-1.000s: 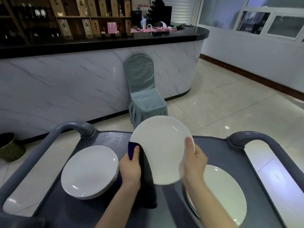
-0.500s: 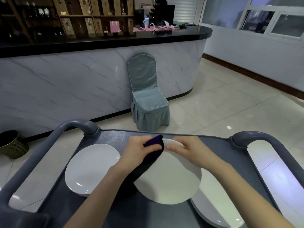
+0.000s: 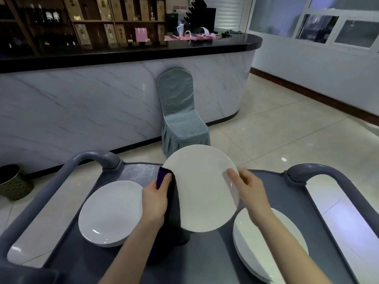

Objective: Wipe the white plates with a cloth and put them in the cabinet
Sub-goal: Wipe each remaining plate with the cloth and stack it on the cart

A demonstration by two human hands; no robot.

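The grey cart's surface [image 3: 205, 261] carries a left stack [image 3: 110, 212] and a right stack [image 3: 266, 242] of white plates; the number in each is unclear. One single plate [image 3: 201, 187] is held tilted above the surface between them. The left hand [image 3: 154, 199] clenches one dark cloth [image 3: 174, 210] against its left rim. The right hand [image 3: 250, 191] grasps its right rim, with its fingers [image 3: 233, 175] on the face.

Left hand [image 3: 154, 198] and right hand [image 3: 249, 188] on 2 slender forearms [image 3: 131, 249], all bare.
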